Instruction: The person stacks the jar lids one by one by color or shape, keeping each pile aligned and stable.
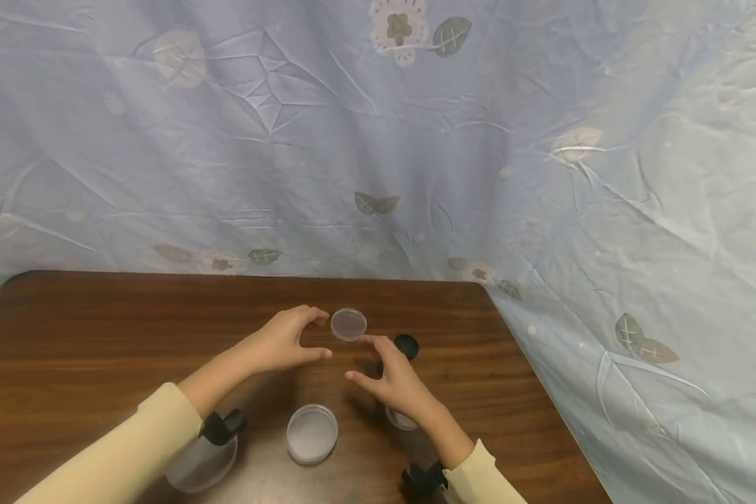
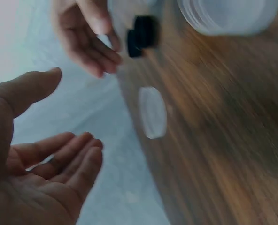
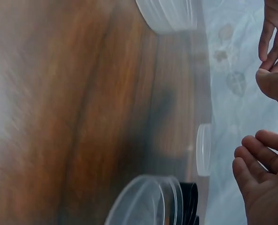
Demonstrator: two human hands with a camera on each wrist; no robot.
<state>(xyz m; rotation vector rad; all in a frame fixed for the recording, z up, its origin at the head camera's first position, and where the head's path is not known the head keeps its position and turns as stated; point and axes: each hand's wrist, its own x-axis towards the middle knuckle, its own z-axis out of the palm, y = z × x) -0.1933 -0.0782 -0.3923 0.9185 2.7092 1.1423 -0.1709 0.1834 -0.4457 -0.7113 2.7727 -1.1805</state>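
Nearest the camera, cream sleeve (image 1: 107, 448) of the left arm at the lower left, with a large clear dish (image 1: 203, 467) partly hidden beneath it on the wooden desk (image 1: 101, 322). Farther along that arm, left hand (image 1: 286, 344) held above the desk: thumb and fingers well parted in a loose curve, grasping nothing. Next to the right, round lidded dish (image 1: 311, 434) on the near part of the desk, well apart from either hand's fingers. Beyond it, toward the far edge and just past the gap between the hands, small clear disc (image 1: 348, 325). Probably light, stiff and a little slippery, perhaps apt to crack if squeezed hard; best taken by the rim from opposite sides. Farther right, right hand (image 1: 398, 379), palm turned toward the left one, thumb and fingers widely spaced and empty; in the right wrist view, apart from the disc. Below this hand, another clear dish (image 1: 402, 420), mostly covered; just beside it, black round object (image 1: 407, 346), too small to identify.
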